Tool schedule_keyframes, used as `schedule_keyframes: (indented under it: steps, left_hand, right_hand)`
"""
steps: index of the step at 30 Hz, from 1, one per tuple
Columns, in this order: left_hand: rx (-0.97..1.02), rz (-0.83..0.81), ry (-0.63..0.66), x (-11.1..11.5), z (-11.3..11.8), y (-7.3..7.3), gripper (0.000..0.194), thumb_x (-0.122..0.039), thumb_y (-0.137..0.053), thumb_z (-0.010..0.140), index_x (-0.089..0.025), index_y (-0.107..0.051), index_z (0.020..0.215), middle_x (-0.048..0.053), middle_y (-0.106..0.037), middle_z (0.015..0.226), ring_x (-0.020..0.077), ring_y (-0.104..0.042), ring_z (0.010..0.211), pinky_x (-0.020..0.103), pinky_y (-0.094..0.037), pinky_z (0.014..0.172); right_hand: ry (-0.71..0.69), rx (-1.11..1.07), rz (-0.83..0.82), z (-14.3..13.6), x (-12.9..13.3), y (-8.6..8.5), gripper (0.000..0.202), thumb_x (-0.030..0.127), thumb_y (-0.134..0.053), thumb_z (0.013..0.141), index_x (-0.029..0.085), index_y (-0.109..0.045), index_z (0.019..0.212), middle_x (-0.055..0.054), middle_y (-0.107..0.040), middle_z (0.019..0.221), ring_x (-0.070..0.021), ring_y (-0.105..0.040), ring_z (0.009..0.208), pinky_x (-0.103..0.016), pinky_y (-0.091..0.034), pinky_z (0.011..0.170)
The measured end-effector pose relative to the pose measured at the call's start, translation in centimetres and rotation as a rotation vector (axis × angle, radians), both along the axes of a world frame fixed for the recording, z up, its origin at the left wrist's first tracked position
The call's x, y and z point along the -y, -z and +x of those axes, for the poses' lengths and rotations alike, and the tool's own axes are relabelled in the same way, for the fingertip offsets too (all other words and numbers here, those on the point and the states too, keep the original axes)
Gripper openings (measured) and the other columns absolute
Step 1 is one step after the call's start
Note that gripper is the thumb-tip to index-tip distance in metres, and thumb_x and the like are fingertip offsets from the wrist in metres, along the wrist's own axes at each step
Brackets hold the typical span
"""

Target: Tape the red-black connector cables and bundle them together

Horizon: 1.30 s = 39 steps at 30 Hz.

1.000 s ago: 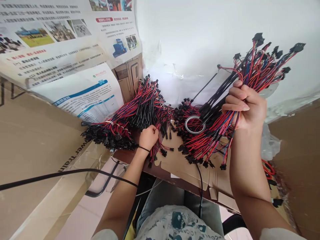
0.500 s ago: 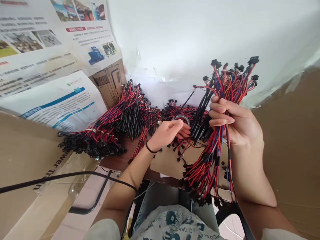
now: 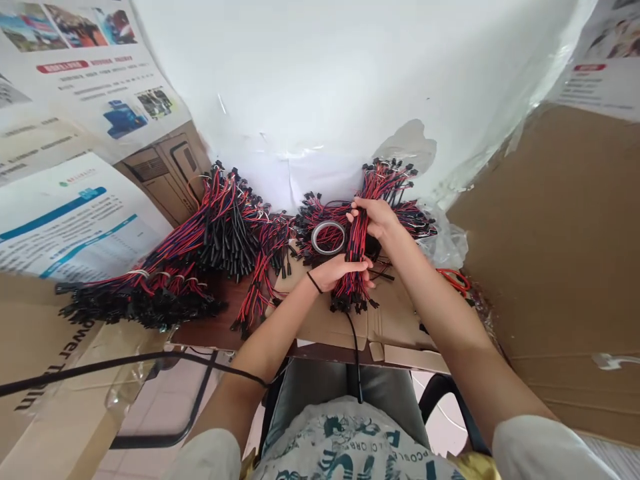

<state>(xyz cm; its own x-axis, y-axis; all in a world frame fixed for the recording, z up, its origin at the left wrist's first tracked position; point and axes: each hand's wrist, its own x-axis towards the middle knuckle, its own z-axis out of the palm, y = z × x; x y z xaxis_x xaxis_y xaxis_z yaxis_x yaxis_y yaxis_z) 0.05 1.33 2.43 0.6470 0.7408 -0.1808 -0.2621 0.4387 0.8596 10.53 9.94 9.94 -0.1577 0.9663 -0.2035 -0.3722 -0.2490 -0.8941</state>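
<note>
A bundle of red, blue and black wires [image 3: 357, 240] with black connectors at its ends stands roughly upright over the cardboard at the centre. My right hand [image 3: 375, 217] is wrapped round its upper part. Lower down, my left hand [image 3: 340, 272] closes round the same bundle, its thumb across the front. One black cable [image 3: 356, 347] hangs from below the bundle over the table edge, down to the lap. Left of the bundle, a grey ring, like a tape roll [image 3: 314, 238], lies on other wires.
Large wire bundles [image 3: 230, 230] and a pile of black connectors [image 3: 145, 303] fill the left side. Cardboard [image 3: 320, 320] covers part of the brown table [image 3: 205, 332]. A clear plastic bag [image 3: 447, 240] and an orange cable [image 3: 455, 281] lie right. Cardboard panels [image 3: 560, 253] flank the table.
The raised wire bundle has come down and left to the centre, with my right hand on it. My left hand has closed on its lower part. The view has shifted right.
</note>
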Motion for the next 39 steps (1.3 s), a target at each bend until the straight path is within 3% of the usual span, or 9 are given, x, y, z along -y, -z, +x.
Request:
schedule_keyframes:
  steps: [3,6,12,16,19,23,28,33,39]
  left_hand:
    - [0.035,-0.001,-0.010,0.5,0.1,0.4,0.041,-0.040,-0.079,0.067,-0.014,-0.052,0.085,-0.005,-0.053,0.060,0.0139,-0.063,0.059,0.034,-0.054,0.068]
    - [0.117,-0.010,-0.060,0.7,0.4,0.7,0.037,-0.038,-0.075,0.073,-0.016,-0.046,0.072,-0.011,-0.038,0.052,0.0035,-0.042,0.043,0.026,-0.053,0.062]
    - [0.253,-0.210,-0.164,0.6,0.7,0.2,0.031,-0.023,-0.051,0.093,-0.017,-0.039,0.066,-0.010,-0.020,0.049,0.0021,-0.022,0.035,0.012,-0.032,0.042]
    - [0.292,-0.266,-0.193,0.5,0.8,-0.2,0.030,-0.020,-0.042,0.096,-0.016,-0.042,0.067,-0.010,-0.018,0.048,0.0026,-0.018,0.034,0.011,-0.024,0.037]
    - [0.287,-0.255,-0.190,0.2,0.7,-0.2,0.033,-0.020,-0.038,0.097,-0.016,-0.040,0.065,-0.009,-0.017,0.047,0.0031,-0.017,0.033,0.011,-0.021,0.036]
    - [0.278,-0.206,-0.188,-0.1,0.8,0.3,0.035,-0.018,-0.032,0.098,-0.016,-0.042,0.065,-0.009,-0.017,0.045,0.0038,-0.016,0.032,0.012,-0.021,0.035]
    - [0.262,-0.198,-0.188,-0.2,1.1,0.9,0.038,-0.015,-0.025,0.097,-0.015,-0.047,0.066,-0.009,-0.018,0.045,0.0039,-0.016,0.032,0.012,-0.023,0.035]
    - [0.249,-0.203,-0.190,-0.2,1.2,1.2,0.032,-0.016,-0.033,0.095,-0.015,-0.048,0.067,-0.009,-0.019,0.045,0.0040,-0.016,0.032,0.013,-0.025,0.035]
    - [0.263,-0.175,-0.124,-0.6,1.0,1.8,0.024,-0.021,-0.052,0.090,-0.014,-0.050,0.067,-0.010,-0.018,0.045,0.0031,-0.019,0.033,0.013,-0.027,0.037]
  right_hand:
    - [-0.019,0.007,0.020,-0.2,-0.3,0.3,0.028,0.004,-0.046,0.087,0.017,-0.048,0.063,0.004,-0.048,0.045,-0.0071,-0.046,0.041,-0.020,-0.051,0.045]
    - [0.003,0.070,0.041,-0.5,-0.6,0.9,0.027,0.008,-0.046,0.090,0.016,-0.049,0.064,0.003,-0.049,0.043,-0.0079,-0.048,0.041,-0.020,-0.051,0.047]
    - [-0.117,0.176,0.127,1.5,2.6,3.2,0.030,0.038,-0.053,0.092,0.014,-0.059,0.076,-0.004,-0.067,0.069,-0.0093,-0.060,0.056,-0.022,-0.054,0.055]
    - [0.028,0.338,0.333,6.6,6.2,6.0,0.027,0.044,-0.062,0.084,0.017,-0.064,0.088,-0.003,-0.069,0.078,-0.0093,-0.063,0.060,-0.020,-0.052,0.056]
    - [0.122,0.576,0.384,12.9,6.8,7.2,0.032,0.048,-0.059,0.084,0.016,-0.066,0.079,-0.003,-0.068,0.068,-0.0110,-0.060,0.053,-0.022,-0.049,0.054]
    - [0.538,1.158,0.509,19.2,5.7,6.2,0.031,0.034,-0.045,0.091,0.014,-0.068,0.088,-0.010,-0.072,0.085,-0.0196,-0.065,0.073,-0.031,-0.050,0.073]
    - [-0.044,1.643,0.746,18.6,3.9,4.1,0.026,0.016,-0.044,0.086,0.017,-0.069,0.091,-0.012,-0.071,0.100,-0.0246,-0.064,0.095,-0.032,-0.044,0.085]
    - [0.083,1.919,0.501,19.6,3.8,4.1,0.031,0.019,-0.038,0.090,0.014,-0.067,0.101,-0.020,-0.069,0.102,-0.0305,-0.064,0.097,-0.036,-0.045,0.081]
    - [0.008,2.074,0.235,20.5,5.1,5.5,0.039,0.028,-0.046,0.091,0.018,-0.053,0.128,-0.021,-0.066,0.107,-0.0340,-0.065,0.097,-0.042,-0.048,0.078]
